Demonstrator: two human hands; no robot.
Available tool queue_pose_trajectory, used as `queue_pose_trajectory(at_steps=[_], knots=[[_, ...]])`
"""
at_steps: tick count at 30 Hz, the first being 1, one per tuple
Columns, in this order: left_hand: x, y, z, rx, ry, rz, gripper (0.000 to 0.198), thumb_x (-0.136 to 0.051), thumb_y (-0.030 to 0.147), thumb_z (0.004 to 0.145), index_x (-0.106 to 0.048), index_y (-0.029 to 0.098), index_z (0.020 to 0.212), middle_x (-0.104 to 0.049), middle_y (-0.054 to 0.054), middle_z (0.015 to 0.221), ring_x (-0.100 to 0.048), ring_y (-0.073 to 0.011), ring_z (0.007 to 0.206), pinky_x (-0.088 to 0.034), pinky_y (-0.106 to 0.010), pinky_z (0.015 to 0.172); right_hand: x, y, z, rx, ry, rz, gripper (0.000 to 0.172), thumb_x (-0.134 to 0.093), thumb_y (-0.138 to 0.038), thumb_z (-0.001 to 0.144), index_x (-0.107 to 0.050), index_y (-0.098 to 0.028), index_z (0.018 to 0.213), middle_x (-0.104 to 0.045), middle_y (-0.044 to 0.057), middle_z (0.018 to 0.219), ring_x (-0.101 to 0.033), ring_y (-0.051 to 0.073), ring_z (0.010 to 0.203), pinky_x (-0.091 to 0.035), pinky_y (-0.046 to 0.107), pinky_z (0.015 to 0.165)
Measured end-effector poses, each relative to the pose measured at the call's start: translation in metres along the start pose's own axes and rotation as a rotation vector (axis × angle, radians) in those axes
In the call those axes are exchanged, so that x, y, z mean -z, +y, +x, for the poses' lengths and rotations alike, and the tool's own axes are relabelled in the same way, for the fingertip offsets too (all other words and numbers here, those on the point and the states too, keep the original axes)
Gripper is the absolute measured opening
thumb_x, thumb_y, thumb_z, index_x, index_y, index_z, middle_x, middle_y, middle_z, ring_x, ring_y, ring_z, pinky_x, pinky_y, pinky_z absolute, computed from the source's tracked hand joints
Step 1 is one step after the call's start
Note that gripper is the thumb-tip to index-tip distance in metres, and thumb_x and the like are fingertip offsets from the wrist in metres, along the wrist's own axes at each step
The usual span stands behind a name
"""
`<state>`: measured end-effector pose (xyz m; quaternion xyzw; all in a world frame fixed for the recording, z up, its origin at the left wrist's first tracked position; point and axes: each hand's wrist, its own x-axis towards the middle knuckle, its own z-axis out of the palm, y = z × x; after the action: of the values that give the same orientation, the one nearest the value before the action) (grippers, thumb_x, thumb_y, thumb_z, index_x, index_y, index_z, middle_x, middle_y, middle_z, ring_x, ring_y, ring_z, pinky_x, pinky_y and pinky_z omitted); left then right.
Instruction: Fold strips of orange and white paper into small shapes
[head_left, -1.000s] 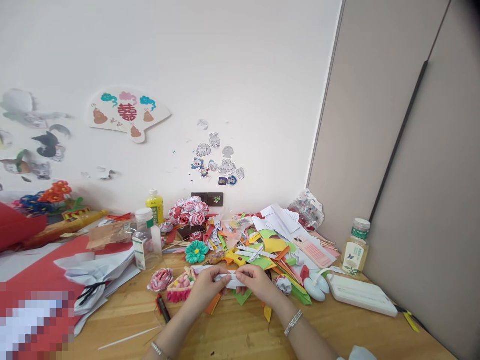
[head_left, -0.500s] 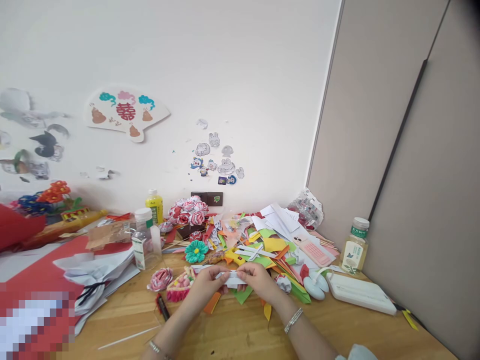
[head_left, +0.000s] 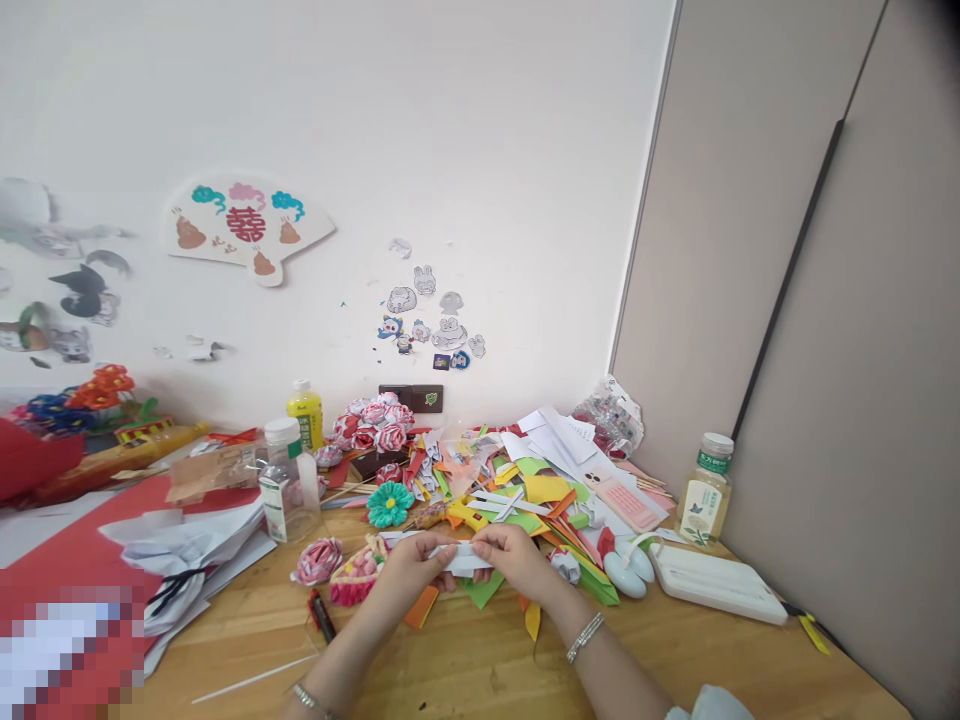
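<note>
A small strip of white paper [head_left: 466, 560] is stretched between my two hands, just above the near side of a heap of coloured paper. My left hand [head_left: 421, 565] pinches its left end between thumb and fingers. On the other end, my right hand [head_left: 510, 560] has the same kind of pinch, and the fingertips of both hands nearly meet at the paper's top edge. Green paper [head_left: 486, 592] shows beneath the strip. Left of my left hand sits a heart-shaped box [head_left: 358, 572] with a pink rim, beside a red-and-white paper rose [head_left: 318, 562].
Behind my hands lie a yellow glue gun [head_left: 466, 515], a teal flower [head_left: 390, 504] and piled paper scraps [head_left: 547, 488]. Bottles [head_left: 283, 490] stand at the left, another bottle [head_left: 705, 490] at the right. A white power bank-like box [head_left: 720, 583] and a black-and-red pen [head_left: 322, 615] lie nearby.
The whole view has shifted slightly, with the surroundings sitting a little further left. Both hands keep their pinch on the white paper, almost unmoved.
</note>
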<state>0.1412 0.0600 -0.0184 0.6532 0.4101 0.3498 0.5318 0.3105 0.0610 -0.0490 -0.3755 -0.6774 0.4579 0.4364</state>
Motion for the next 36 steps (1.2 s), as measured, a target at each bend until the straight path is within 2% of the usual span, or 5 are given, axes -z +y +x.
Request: queue_pose_trajectory(at_steps=[6, 25, 28, 31, 36], knots=[[0.002, -0.001, -0.001, 0.01, 0.074, 0.019, 0.036, -0.056, 0.047, 0.059, -0.059, 0.013, 0.068, -0.06, 0.002, 0.044, -0.054, -0.0117, 0.043, -0.042, -0.022, 0.048, 0.001, 0.0, 0.001, -0.005, 0.11, -0.08, 0.026, -0.053, -0.04, 0.071, -0.055, -0.014, 0.067, -0.052, -0.002, 0.057, -0.051, 0.011, 0.052, -0.042, 0.022, 0.049], [0.004, -0.008, 0.004, 0.015, 0.043, 0.037, 0.034, -0.054, 0.045, 0.06, -0.058, 0.013, 0.071, -0.059, 0.002, 0.045, -0.054, -0.0119, 0.042, -0.042, -0.023, 0.048, 0.009, -0.004, -0.005, 0.093, 0.032, -0.391, 0.027, -0.037, -0.034, 0.082, -0.055, -0.016, 0.072, -0.056, -0.001, 0.06, -0.05, 0.012, 0.055, -0.035, 0.02, 0.051], [0.004, -0.008, 0.003, -0.008, 0.076, 0.143, 0.031, -0.05, 0.043, 0.064, -0.058, 0.013, 0.07, -0.058, 0.001, 0.047, -0.053, -0.0129, 0.044, -0.041, -0.023, 0.047, 0.008, -0.001, -0.005, 0.1, 0.027, -0.447, 0.027, -0.036, -0.032, 0.083, -0.055, -0.016, 0.072, -0.056, 0.0, 0.061, -0.05, 0.012, 0.056, -0.035, 0.021, 0.051], [0.002, -0.009, 0.0, -0.112, 0.123, 0.35, 0.026, -0.047, 0.036, 0.066, -0.06, 0.014, 0.065, -0.061, -0.001, 0.056, -0.054, -0.0151, 0.054, -0.039, -0.023, 0.052, 0.005, 0.001, -0.004, 0.118, 0.002, -0.517, 0.027, -0.036, -0.03, 0.083, -0.054, -0.016, 0.069, -0.055, -0.001, 0.062, -0.049, 0.012, 0.057, -0.034, 0.02, 0.053], [-0.002, -0.012, -0.001, -0.169, 0.081, 0.536, 0.028, -0.043, 0.035, 0.069, -0.062, 0.014, 0.063, -0.063, -0.003, 0.063, -0.052, -0.0166, 0.061, -0.036, -0.023, 0.055, 0.002, 0.001, -0.004, 0.148, 0.019, -0.589, 0.019, -0.042, -0.026, 0.08, -0.055, -0.017, 0.07, -0.054, -0.001, 0.065, -0.048, 0.011, 0.061, -0.033, 0.019, 0.053]])
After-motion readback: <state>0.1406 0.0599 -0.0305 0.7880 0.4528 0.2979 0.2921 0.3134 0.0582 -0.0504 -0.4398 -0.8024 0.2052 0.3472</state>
